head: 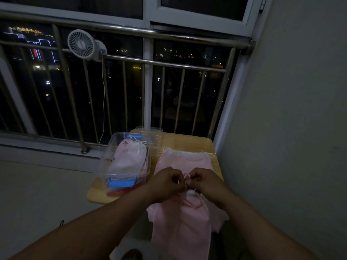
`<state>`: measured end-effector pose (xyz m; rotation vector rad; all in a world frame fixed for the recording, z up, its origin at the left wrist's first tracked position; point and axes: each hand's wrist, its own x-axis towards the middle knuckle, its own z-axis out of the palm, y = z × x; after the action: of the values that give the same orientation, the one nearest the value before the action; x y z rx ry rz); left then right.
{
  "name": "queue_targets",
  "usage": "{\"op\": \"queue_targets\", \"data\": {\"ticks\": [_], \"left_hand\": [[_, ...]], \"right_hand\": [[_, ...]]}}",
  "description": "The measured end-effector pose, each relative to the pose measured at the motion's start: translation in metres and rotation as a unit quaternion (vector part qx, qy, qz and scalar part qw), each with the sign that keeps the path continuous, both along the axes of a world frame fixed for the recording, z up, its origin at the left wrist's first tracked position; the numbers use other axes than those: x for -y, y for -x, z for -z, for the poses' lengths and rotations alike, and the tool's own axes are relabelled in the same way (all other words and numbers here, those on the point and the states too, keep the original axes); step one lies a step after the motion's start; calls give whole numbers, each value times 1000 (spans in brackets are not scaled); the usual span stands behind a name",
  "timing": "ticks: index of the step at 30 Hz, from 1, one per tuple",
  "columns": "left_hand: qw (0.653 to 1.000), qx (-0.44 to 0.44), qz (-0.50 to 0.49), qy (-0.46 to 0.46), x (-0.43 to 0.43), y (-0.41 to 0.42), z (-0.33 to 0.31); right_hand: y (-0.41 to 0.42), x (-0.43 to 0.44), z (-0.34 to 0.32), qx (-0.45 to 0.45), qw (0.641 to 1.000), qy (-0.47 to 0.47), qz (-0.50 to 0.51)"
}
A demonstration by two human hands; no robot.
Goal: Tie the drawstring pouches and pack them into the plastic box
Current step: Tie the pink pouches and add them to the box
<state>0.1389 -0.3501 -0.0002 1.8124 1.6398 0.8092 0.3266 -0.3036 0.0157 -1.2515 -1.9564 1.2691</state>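
Left hand (pixel 165 182) and right hand (pixel 204 182) each pinch the drawstring (pixel 186 177) close together, likely knotting | pink pouch (pixel 182 224) dangles at six o'clock | plastic box (pixel 104 158) sits handy at ten o'clock

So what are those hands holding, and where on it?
The left hand and right hand each pinch the drawstring at the gathered mouth of a pink pouch, whose body hangs below.

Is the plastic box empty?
No, a whitish pouch with its top gathered shut lies inside the plastic box.
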Motion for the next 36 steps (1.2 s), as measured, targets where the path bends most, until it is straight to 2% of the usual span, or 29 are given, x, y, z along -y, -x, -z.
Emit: {"op": "queue_targets", "data": {"ticks": [2, 6, 8, 11, 17, 22, 29, 36], "left_hand": [[1000, -12, 11, -19, 3, 1, -1], [998, 38, 37, 20, 8, 0, -2], [999, 35, 25, 16, 9, 0, -2], [1000, 20, 2, 3, 11, 1, -2], [999, -18, -36, -30, 13, 1, -2], [999, 17, -31, -31, 12, 0, -2], [995, 86, -24, 39, 9, 5, -2], [993, 88, -47, 66, 11, 8, -3]], "right_hand": [[-3, 1, -3, 5, 1000, 0, -15], [-3, 2, -6, 8, 999, -5, -39], [0, 4, -7, 2, 999, -18, -46], [5, 9, -8, 5, 997, -59, -41], [17, 11, -2, 67, 982, -174, -10], [24, 15, 0, 57, 977, -203, -4], [18, 12, 2, 15, 985, -173, -2], [16, 6, 6, 6, 991, -133, 8]]}}
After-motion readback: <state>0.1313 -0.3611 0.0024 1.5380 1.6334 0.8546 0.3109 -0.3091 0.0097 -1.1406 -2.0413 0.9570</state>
